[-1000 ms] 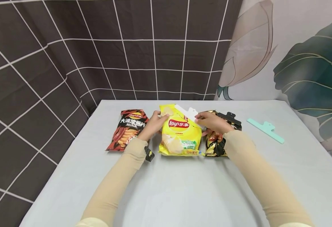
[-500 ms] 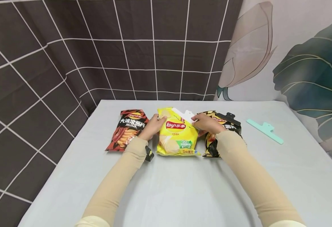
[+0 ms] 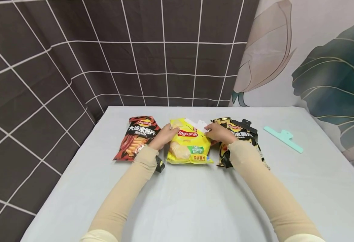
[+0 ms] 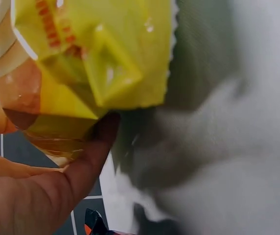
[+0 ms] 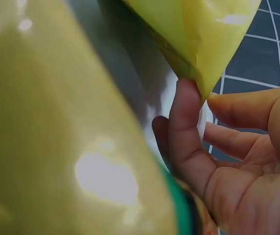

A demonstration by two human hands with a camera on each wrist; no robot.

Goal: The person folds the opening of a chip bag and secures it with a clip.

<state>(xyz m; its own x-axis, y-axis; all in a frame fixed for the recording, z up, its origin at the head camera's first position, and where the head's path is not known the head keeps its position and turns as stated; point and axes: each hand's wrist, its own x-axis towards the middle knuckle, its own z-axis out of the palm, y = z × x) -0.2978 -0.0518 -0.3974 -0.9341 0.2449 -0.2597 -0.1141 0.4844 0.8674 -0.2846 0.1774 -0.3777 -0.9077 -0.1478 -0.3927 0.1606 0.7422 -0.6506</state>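
A yellow bag of chips (image 3: 189,148) sits between both hands, its folded top edge carrying a white bag clip (image 3: 199,125). My left hand (image 3: 165,136) grips the bag's upper left side; in the left wrist view the thumb and fingers (image 4: 88,164) lie around the crinkled yellow wrapper (image 4: 115,63). On the other side, my right hand (image 3: 220,132) pinches the upper right corner beside the clip's end. The right wrist view has its fingers (image 5: 185,122) at the yellow corner (image 5: 213,44), a white strip just visible between them. Most of the clip's right end is hidden.
To the left lies a red bag of chips (image 3: 136,137), close to the left hand. A black and gold bag of chips (image 3: 242,136) with a black clip (image 3: 245,125) lies partly under the right forearm. Farther right is a teal clip (image 3: 283,138) on the white table (image 3: 189,201).
The yellow bag has been lowered, its top edge and white clip dropping toward the table. Both hands keep hold of it; the right hand has shifted left, uncovering more of the black bag.
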